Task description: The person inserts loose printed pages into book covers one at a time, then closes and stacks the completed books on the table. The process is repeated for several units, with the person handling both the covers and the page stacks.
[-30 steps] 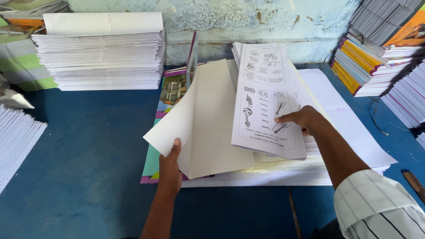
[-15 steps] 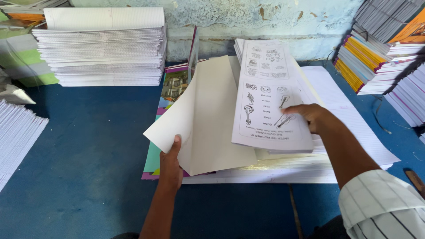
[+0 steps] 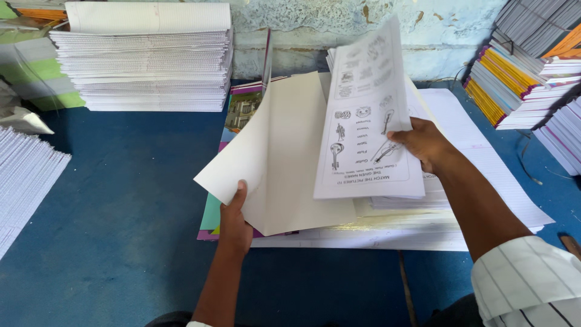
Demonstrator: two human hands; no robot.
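The blue table [image 3: 91, 242] fills most of the view, & it looks the same as before. At its back left edge sits a tall stack of white sheets [image 3: 145, 60], not moved. At the back right corner lean piles of thin books [image 3: 514, 85] w/ yellow & purple edges, also not moved. Near the middle of the table lies a wide low pile of white paper [image 3: 484, 175], & on top of it, by the right arm, a thicker stack of printed pages [image 3: 399, 200]. A colourful cover [image 3: 242, 109] peeks out at the left side of that pile, flat on the table. The big cream sheet [image 3: 296, 151] is lifted at its left edge & bends up over the cover; it's held about like it was a sec ago. The printed page [image 3: 369, 121] w/ small drawings has changed most: before it lay lower & flatter, now its top edge swings up toward the wall & it stands more upright. The right hand [image 3: 423, 142] is closed on the right edge of that printed page, thumb on the front. It has come up a bit higher than before. The left hand [image 3: 236, 218] is pinched on the low left corner of the cream sheet, thumb on top, & it stays in nearly the same spot. The 2 hands are well apart, one on each sheet.
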